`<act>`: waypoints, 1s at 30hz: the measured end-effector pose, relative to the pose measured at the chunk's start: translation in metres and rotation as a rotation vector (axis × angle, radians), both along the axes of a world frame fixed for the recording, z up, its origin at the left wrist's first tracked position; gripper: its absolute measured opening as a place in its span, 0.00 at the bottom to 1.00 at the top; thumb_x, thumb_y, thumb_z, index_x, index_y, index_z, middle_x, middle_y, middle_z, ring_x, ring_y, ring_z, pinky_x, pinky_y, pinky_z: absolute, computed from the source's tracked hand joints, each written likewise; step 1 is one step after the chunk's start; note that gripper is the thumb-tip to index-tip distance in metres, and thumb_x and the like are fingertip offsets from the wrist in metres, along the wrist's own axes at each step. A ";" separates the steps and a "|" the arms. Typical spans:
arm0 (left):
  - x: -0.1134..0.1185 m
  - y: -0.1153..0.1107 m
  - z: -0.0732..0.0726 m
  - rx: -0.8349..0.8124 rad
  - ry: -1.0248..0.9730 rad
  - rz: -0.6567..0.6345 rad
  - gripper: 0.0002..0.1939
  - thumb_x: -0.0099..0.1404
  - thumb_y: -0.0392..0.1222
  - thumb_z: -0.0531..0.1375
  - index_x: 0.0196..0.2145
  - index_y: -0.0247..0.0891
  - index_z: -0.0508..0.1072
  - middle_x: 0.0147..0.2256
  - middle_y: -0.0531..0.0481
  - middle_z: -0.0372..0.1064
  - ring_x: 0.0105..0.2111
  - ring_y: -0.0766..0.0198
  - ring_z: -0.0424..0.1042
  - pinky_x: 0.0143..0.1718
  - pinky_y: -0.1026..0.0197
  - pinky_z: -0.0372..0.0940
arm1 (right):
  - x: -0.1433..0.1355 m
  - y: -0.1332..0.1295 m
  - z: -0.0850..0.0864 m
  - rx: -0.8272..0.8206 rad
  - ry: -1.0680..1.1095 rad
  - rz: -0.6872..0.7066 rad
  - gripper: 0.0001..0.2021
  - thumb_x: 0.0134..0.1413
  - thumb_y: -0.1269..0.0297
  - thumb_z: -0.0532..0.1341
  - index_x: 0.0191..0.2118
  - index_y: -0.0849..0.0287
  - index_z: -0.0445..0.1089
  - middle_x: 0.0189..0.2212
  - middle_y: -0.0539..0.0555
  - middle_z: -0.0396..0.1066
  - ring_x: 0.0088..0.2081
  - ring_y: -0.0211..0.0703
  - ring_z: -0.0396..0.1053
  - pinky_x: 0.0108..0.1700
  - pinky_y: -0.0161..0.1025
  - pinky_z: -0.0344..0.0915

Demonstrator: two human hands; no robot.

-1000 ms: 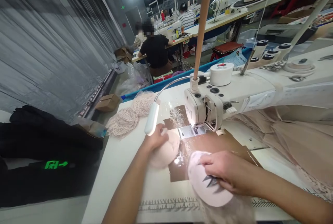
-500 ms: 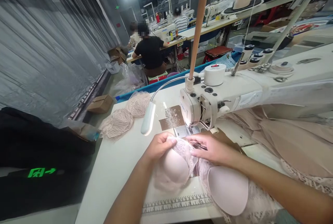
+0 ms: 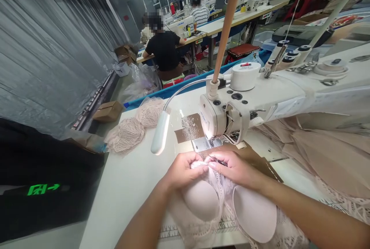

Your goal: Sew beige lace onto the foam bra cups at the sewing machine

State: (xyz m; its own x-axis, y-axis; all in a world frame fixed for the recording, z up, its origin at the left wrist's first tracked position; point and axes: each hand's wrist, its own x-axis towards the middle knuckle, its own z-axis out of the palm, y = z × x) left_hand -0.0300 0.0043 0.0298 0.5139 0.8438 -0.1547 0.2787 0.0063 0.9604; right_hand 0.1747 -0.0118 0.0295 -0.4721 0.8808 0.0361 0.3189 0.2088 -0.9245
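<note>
A pale pink lace bra (image 3: 254, 212) with two moulded cups lies in front of the sewing machine (image 3: 214, 120), its cups toward me. My left hand (image 3: 185, 170) is closed, thumb and fingers pinching the lace at the top edge of the left cup. Close beside it, my right hand (image 3: 232, 168) pinches the same edge, the two sets of fingertips nearly touching. A slim dark metal tool (image 3: 218, 160), too small to name surely, also rests in my right hand. Both hands are just in front of the needle plate (image 3: 202, 145).
A lamp (image 3: 160, 133) on a bendy neck hangs left of the machine head. Beige lace pieces (image 3: 125, 135) lie at the table's left edge; more beige fabric (image 3: 326, 156) is at right. A printed ruler (image 3: 170, 233) runs along the front. Other people sit at machines behind.
My hands have come together at the top edge of the left cup, the left moving right. That cup has turned and shifted right. The view has shifted slightly.
</note>
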 end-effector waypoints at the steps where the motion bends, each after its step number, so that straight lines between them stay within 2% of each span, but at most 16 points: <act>1: 0.000 0.000 -0.001 -0.060 -0.038 -0.007 0.16 0.57 0.50 0.66 0.30 0.33 0.71 0.27 0.50 0.68 0.26 0.66 0.65 0.27 0.66 0.59 | 0.002 0.000 0.000 -0.003 0.017 -0.002 0.14 0.60 0.54 0.53 0.35 0.59 0.68 0.31 0.52 0.68 0.34 0.42 0.64 0.37 0.39 0.60; 3: 0.000 -0.001 -0.001 -0.161 -0.103 -0.019 0.17 0.56 0.51 0.66 0.29 0.32 0.72 0.26 0.49 0.69 0.26 0.65 0.67 0.27 0.66 0.60 | 0.007 0.000 -0.001 -0.035 0.041 -0.017 0.17 0.60 0.49 0.52 0.42 0.58 0.67 0.32 0.52 0.68 0.34 0.42 0.64 0.38 0.39 0.61; 6: 0.000 -0.003 0.002 -0.246 -0.149 -0.022 0.17 0.56 0.51 0.67 0.31 0.31 0.73 0.26 0.47 0.71 0.25 0.63 0.70 0.27 0.65 0.62 | 0.015 0.000 0.002 -0.097 0.020 -0.030 0.22 0.62 0.46 0.47 0.46 0.57 0.66 0.28 0.50 0.65 0.29 0.40 0.62 0.34 0.39 0.61; 11: 0.002 -0.003 0.004 -0.242 -0.179 -0.010 0.17 0.56 0.50 0.67 0.31 0.30 0.75 0.27 0.45 0.73 0.27 0.61 0.71 0.28 0.65 0.64 | 0.021 0.003 0.009 -0.063 -0.014 0.058 0.19 0.61 0.50 0.52 0.45 0.59 0.71 0.30 0.52 0.67 0.32 0.41 0.64 0.36 0.39 0.62; 17: 0.002 -0.002 -0.001 -0.252 -0.173 0.001 0.18 0.55 0.52 0.68 0.30 0.30 0.76 0.26 0.45 0.72 0.26 0.61 0.71 0.28 0.64 0.64 | 0.018 0.002 0.006 -0.134 -0.007 0.030 0.13 0.56 0.55 0.58 0.40 0.59 0.69 0.29 0.50 0.65 0.31 0.39 0.62 0.33 0.36 0.61; 20: 0.002 -0.002 -0.005 -0.276 -0.186 0.000 0.19 0.53 0.51 0.69 0.30 0.30 0.77 0.25 0.46 0.71 0.26 0.63 0.69 0.27 0.64 0.63 | 0.014 0.001 0.008 -0.130 -0.020 0.040 0.12 0.56 0.56 0.58 0.38 0.59 0.69 0.30 0.51 0.67 0.31 0.40 0.64 0.32 0.36 0.61; 25: 0.002 -0.003 -0.006 -0.255 -0.154 -0.015 0.20 0.53 0.53 0.69 0.31 0.29 0.77 0.24 0.47 0.70 0.24 0.64 0.67 0.26 0.65 0.61 | 0.007 -0.002 0.012 -0.103 -0.010 0.052 0.11 0.57 0.56 0.57 0.39 0.58 0.70 0.33 0.52 0.71 0.35 0.42 0.67 0.37 0.38 0.63; 30: 0.003 -0.004 -0.005 -0.268 -0.153 -0.031 0.19 0.55 0.53 0.67 0.29 0.29 0.76 0.23 0.48 0.68 0.23 0.67 0.64 0.25 0.67 0.58 | 0.005 -0.003 0.009 -0.078 -0.014 -0.001 0.13 0.59 0.55 0.56 0.34 0.59 0.70 0.30 0.52 0.70 0.33 0.41 0.66 0.35 0.38 0.61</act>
